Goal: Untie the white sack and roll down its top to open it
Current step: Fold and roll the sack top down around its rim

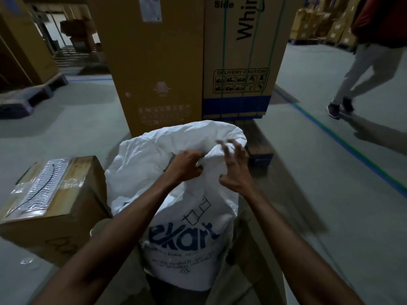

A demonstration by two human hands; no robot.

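A white woven sack (pixel 189 219) with blue lettering stands upright on the floor right in front of me. Its top is crumpled and bunched, and I cannot see any tie. My left hand (pixel 184 165) is closed on a fold of the sack's top near the middle. Just to its right, my right hand (pixel 234 167) hovers over the bunched fabric with fingers spread and blurred, holding nothing.
A taped cardboard box (pixel 55 203) sits on the floor close to the sack's left. Tall appliance cartons (pixel 191 62) stand right behind it. A person (pixel 370 62) walks at the far right beyond a blue-green floor line (pixel 343 144). Stacked boxes and pallets fill the left rear.
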